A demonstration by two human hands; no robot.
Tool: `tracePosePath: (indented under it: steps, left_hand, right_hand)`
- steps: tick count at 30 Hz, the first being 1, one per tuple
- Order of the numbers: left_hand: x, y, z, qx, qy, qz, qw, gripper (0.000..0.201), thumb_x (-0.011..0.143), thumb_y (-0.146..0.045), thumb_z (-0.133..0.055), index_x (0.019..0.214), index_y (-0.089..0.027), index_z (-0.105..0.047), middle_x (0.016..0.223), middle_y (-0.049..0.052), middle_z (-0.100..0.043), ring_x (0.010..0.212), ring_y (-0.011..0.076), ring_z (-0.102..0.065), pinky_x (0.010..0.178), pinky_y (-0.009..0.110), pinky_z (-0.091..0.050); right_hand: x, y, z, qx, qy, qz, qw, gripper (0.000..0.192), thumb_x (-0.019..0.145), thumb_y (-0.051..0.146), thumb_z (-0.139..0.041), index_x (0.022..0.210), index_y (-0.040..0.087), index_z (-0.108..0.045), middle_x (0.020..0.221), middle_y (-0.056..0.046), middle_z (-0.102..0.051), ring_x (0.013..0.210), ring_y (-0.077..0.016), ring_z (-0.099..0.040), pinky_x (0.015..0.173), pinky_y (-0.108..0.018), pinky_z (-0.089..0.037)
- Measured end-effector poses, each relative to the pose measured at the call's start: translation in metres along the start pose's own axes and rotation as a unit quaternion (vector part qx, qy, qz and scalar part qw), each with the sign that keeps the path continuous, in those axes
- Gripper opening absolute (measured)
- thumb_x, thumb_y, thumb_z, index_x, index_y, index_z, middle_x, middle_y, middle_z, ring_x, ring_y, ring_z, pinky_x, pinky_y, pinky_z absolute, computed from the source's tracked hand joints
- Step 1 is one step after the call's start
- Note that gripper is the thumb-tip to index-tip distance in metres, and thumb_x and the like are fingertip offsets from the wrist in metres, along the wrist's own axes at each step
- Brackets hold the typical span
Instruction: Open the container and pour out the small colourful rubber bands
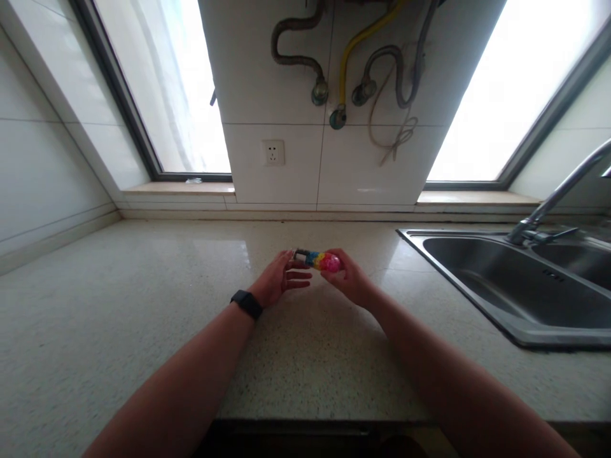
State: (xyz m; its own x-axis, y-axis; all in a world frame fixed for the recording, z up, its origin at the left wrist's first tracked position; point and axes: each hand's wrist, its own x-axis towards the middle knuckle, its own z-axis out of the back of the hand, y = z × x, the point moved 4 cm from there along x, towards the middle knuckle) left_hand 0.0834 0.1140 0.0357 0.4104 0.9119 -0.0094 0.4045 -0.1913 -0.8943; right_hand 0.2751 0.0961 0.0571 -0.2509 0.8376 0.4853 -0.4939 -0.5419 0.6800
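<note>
Near the middle of the speckled stone counter (143,305), toward its back edge, the right hand (351,280) holds a small rainbow-coloured object (321,260) just above the surface, fingers curled round its pink end so that the grip is closed on it. The left hand (277,280), with a black watch (247,303) on the wrist, sits just beside it, fingers loosely spread and half open, their tips at the object's darker, metal-looking end; whether they actually pinch that end or only touch it is hard to tell at this size. The object is short and roughly cylindrical, banded pink, yellow and blue; it may be a small bottle or tube with a cap, though the view is too small to be sure. It looks light enough to be carried by fingertips alone, and probably stiff and rather smooth, so a hold around the coloured body with the other hand on the narrow end seems the secure way to take it. To the right, a steel sink (520,331) is set into the counter with its tap (554,200) behind. On the tiled wall beyond are a socket (273,152) and looping hoses (363,70).
</note>
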Motion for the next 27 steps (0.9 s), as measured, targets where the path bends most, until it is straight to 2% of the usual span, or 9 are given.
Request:
tracePosePath:
  steps: [2, 4, 8, 9, 12, 14, 18, 27]
  left_hand:
    - [0.001, 0.000, 0.005, 0.013, -0.025, 0.010, 1.000, 0.044, 0.097, -0.050, -0.045, 0.121, -0.014, -0.041, 0.113, 0.019, -0.058, 0.093, 0.0254, -0.067, 0.085, 0.044, -0.054]
    - [0.002, 0.001, 0.009, 0.028, -0.047, 0.014, 0.998, 0.046, 0.097, -0.051, -0.043, 0.123, -0.013, -0.041, 0.114, 0.020, -0.058, 0.090, 0.0243, -0.067, 0.084, 0.043, -0.055]
    - [0.002, 0.002, 0.011, 0.063, -0.055, 0.010, 0.996, 0.043, 0.098, -0.048, -0.044, 0.122, -0.012, -0.043, 0.115, 0.020, -0.058, 0.089, 0.0237, -0.067, 0.082, 0.042, -0.055]
    - [0.002, 0.003, 0.011, 0.069, -0.052, 0.007, 0.996, 0.042, 0.098, -0.047, -0.045, 0.121, -0.012, -0.044, 0.115, 0.020, -0.058, 0.090, 0.0238, -0.066, 0.082, 0.042, -0.055]
    - [0.002, 0.003, 0.011, 0.092, -0.046, 0.006, 0.995, 0.036, 0.098, -0.043, -0.046, 0.118, -0.012, -0.047, 0.115, 0.019, -0.058, 0.089, 0.0229, -0.066, 0.081, 0.041, -0.055]
    - [0.002, 0.003, 0.010, 0.106, -0.049, 0.011, 0.993, 0.034, 0.098, -0.040, -0.047, 0.117, -0.012, -0.049, 0.116, 0.019, -0.057, 0.088, 0.0218, -0.066, 0.081, 0.040, -0.055]
    - [0.001, 0.002, 0.009, 0.129, -0.049, 0.022, 0.990, 0.030, 0.096, -0.033, -0.051, 0.116, -0.011, -0.051, 0.119, 0.019, -0.056, 0.089, 0.0203, -0.065, 0.082, 0.041, -0.055]
    - [0.001, 0.004, 0.008, 0.157, -0.035, 0.015, 0.987, 0.030, 0.093, -0.026, -0.055, 0.118, -0.010, -0.053, 0.121, 0.018, -0.057, 0.090, 0.0181, -0.064, 0.079, 0.037, -0.056]
  right_hand:
    - [0.001, 0.002, 0.009, 0.064, -0.027, -0.013, 0.997, 0.045, 0.083, 0.046, -0.063, 0.116, 0.018, -0.051, 0.088, -0.005, -0.059, 0.070, -0.0137, -0.049, 0.063, -0.026, -0.040]
    - [0.000, 0.008, 0.018, 0.124, -0.067, 0.006, 0.990, 0.041, 0.084, 0.046, -0.063, 0.110, 0.017, -0.052, 0.087, -0.005, -0.057, 0.069, -0.0129, -0.048, 0.061, -0.025, -0.039]
    - [-0.004, 0.022, 0.031, 0.144, -0.166, 0.057, 0.974, 0.034, 0.086, 0.046, -0.061, 0.103, 0.017, -0.051, 0.089, -0.005, -0.057, 0.071, -0.0125, -0.048, 0.061, -0.025, -0.039]
    - [-0.004, 0.023, 0.031, 0.118, -0.163, 0.055, 0.978, 0.034, 0.087, 0.045, -0.061, 0.103, 0.017, -0.052, 0.086, -0.004, -0.057, 0.069, -0.0119, -0.047, 0.060, -0.024, -0.038]
    - [-0.004, 0.023, 0.024, -0.015, -0.105, 0.031, 0.994, 0.035, 0.082, 0.045, -0.066, 0.104, 0.017, -0.058, 0.074, -0.001, -0.055, 0.061, -0.0105, -0.043, 0.056, -0.024, -0.035]
    - [-0.004, 0.020, 0.023, -0.057, -0.112, 0.013, 0.992, 0.037, 0.082, 0.046, -0.065, 0.103, 0.017, -0.059, 0.072, -0.001, -0.055, 0.060, -0.0108, -0.044, 0.057, -0.024, -0.035]
    - [-0.002, 0.016, 0.023, -0.039, -0.138, -0.046, 0.989, 0.040, 0.086, 0.054, -0.057, 0.099, 0.016, -0.058, 0.074, -0.003, -0.058, 0.063, -0.0122, -0.048, 0.057, -0.024, -0.037]
    - [-0.003, 0.015, 0.023, -0.020, -0.156, -0.060, 0.986, 0.041, 0.087, 0.056, -0.055, 0.098, 0.016, -0.056, 0.076, -0.004, -0.059, 0.065, -0.0134, -0.049, 0.060, -0.025, -0.037]
